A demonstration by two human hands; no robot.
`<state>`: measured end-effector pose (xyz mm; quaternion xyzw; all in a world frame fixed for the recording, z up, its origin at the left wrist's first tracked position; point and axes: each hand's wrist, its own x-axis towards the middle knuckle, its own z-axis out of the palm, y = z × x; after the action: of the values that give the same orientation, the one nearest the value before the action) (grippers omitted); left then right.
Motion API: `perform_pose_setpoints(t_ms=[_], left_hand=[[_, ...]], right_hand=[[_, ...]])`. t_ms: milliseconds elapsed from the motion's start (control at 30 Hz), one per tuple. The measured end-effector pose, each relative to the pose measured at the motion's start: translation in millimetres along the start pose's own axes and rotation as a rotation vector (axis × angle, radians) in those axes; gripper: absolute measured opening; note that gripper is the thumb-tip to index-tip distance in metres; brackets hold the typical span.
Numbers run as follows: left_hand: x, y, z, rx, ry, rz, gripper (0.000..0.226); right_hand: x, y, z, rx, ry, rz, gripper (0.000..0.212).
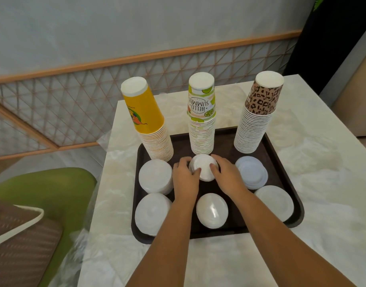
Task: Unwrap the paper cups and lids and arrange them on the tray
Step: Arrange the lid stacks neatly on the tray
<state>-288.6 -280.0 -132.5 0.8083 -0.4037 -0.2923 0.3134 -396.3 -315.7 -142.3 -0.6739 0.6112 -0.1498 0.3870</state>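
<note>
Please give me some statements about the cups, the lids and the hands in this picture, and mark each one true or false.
1. Three stacks of cups stand upside down at the back of the tray. True.
2. The leopard-print cup stack is the one on the left. False: it stands on the right; the yellow cup stack is on the left.
3. Both hands grip the middle lid stack, left hand and right hand on either side. True.
4. The HELLO SUMMER cup stack lies on its side. False: it stands in the middle.
5. The tray is white. False: it is dark brown, on a pale marbled table.
</note>
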Motion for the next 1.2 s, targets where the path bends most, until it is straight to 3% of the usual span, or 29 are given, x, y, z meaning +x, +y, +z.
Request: perform_pose_setpoints(t_ms=[200,700,867,1033,1200], left_hand=[[13.3,-2.9,4.3,0.215,0.036,0.052,0.034],[23.4,-10.7,12.7,-0.025,-0.017,-0.123,0.02],[18.8,-12.1,17.8,0.005,0.074,-0.104,0.013],[19.6,-13.4,18.8,0.045,0.058,-0.076,0.013],[13.3,-13.0,15.7,0.001,0.059,-0.019,0.016]], right_hand=[[8.5,1.2,1.4,-0.104,-0.017,0.012,0.039],[26.6,4.9,10.0,-0.185,0.031,0.075,0.034],[25.9,4.2,11.4,-0.197,0.045,0.075,0.033],[22.3,0.0,12.7,-0.258,0.084,0.06,0.033],[10.6,1.4,7.5,-0.138,0.115,0.063,0.042]])
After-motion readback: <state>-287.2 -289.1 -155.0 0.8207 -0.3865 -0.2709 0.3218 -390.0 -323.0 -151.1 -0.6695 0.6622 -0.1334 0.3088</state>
